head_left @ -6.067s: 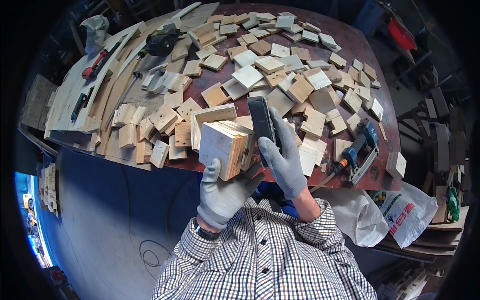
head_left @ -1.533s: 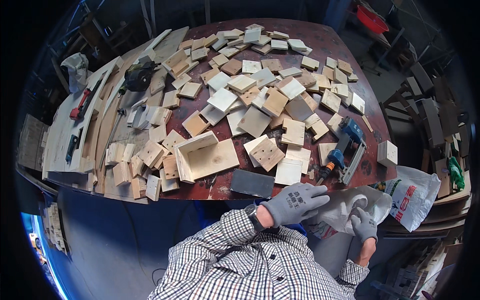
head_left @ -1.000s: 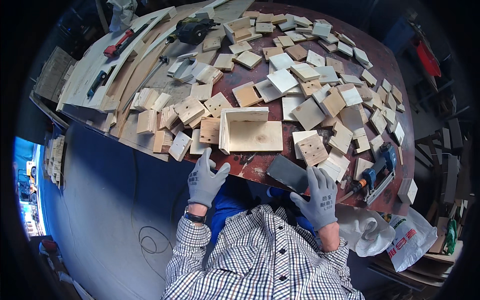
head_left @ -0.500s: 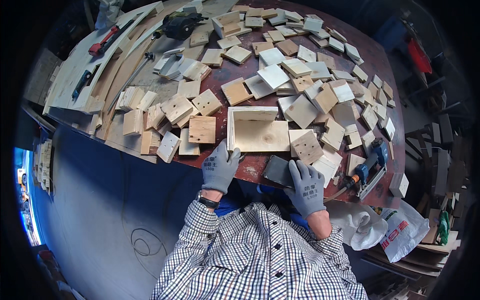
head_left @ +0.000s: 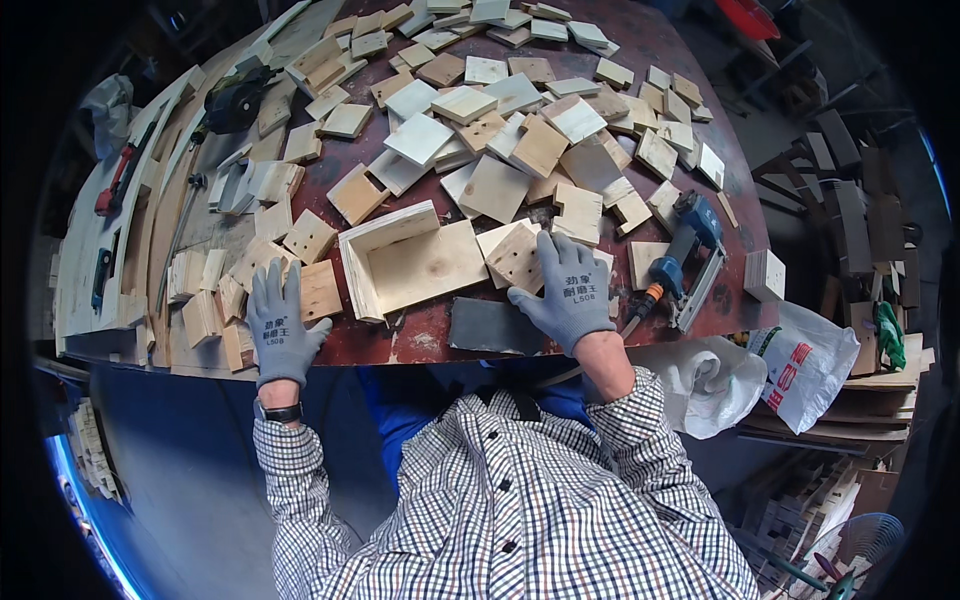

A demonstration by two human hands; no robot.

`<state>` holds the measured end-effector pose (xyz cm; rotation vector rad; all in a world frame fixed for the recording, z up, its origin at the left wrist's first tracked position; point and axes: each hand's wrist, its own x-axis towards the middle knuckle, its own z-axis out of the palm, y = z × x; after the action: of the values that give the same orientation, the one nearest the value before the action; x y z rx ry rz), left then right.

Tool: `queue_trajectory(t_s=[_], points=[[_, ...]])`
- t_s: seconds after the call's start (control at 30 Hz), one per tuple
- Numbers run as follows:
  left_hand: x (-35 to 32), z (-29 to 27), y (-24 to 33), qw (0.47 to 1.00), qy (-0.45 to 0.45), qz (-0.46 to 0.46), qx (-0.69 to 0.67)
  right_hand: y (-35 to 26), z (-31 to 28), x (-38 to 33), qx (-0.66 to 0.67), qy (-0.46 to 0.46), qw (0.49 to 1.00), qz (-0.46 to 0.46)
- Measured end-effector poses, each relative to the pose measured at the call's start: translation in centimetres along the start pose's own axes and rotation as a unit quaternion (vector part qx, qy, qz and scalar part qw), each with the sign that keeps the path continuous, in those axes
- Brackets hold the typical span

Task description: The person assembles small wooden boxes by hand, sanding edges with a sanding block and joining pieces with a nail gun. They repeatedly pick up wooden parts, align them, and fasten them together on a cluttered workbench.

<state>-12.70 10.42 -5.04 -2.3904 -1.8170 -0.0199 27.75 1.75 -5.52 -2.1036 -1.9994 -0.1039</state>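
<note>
My left hand [head_left: 281, 325], in a grey work glove, lies with fingers stretched out and thumb apart against a square plywood block [head_left: 321, 291] at the table's front edge. My right hand [head_left: 568, 297], gloved the same way, is spread beside a pale wooden block with drilled holes [head_left: 516, 256], its thumb and fingertips at that block. Between the hands stands a three-sided corner of joined boards [head_left: 425, 262], its broad panel flat and two walls upright. A dark grey flat plate [head_left: 494, 326] rests on the table to the left of my right wrist.
Many loose plywood blocks [head_left: 497, 190] cover the dark red table [head_left: 400, 345]. A blue nail gun [head_left: 690, 245] with a hose lies to the right. Long boards [head_left: 150, 240] and a red-handled tool [head_left: 112, 190] are at left. White plastic bags [head_left: 800, 360] hang beyond the right edge.
My left hand has moved left, off the joined boards and onto the plywood block. My right hand has let go of the grey plate and reached forward to the drilled block. The view has shifted.
</note>
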Motion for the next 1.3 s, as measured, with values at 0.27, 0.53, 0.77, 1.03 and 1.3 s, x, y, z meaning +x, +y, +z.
queue_trajectory(t_s=[0.27,0.53,0.77,1.03,1.3], points=[[3.1,1.7,-2.6,0.992,-0.097,0.077,0.008,0.6,-1.6,1.6,0.077,0.006,0.993,0.088],[-0.8,2.2,-0.3,0.965,0.118,0.03,-0.233,6.7,-5.2,-0.9,0.779,0.061,0.567,0.259],[-2.9,4.2,7.7,0.823,0.069,-0.04,-0.562,-0.6,-2.6,1.1,0.628,-0.123,0.745,0.189],[-1.5,8.7,9.1,0.892,0.066,-0.042,-0.445,-14.2,3.4,4.4,0.176,-0.048,0.983,-0.006],[-1.9,7.1,10.0,0.909,0.072,-0.049,-0.407,-10.3,5.5,3.5,0.11,-0.026,0.992,-0.049]])
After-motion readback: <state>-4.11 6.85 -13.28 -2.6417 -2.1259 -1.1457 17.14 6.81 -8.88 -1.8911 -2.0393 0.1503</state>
